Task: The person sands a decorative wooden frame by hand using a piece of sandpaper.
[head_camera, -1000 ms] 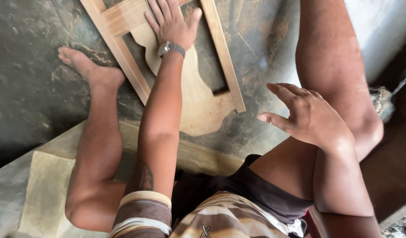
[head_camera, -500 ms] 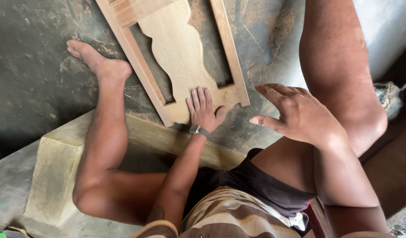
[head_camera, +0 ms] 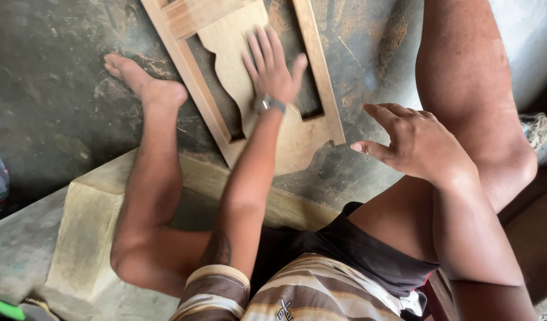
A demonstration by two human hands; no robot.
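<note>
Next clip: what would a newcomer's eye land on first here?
First, the left hand pressed flat, fingers spread, on the curved centre panel of a pale wooden frame lying on the dusty dark floor at top centre. Next, the right hand hovers open and empty at mid-right, above the thigh. A bare foot rests on the floor just left of the frame.

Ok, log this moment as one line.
left hand: flat on wooden panel | right hand: open, in air, empty | panel on dusty floor
</note>
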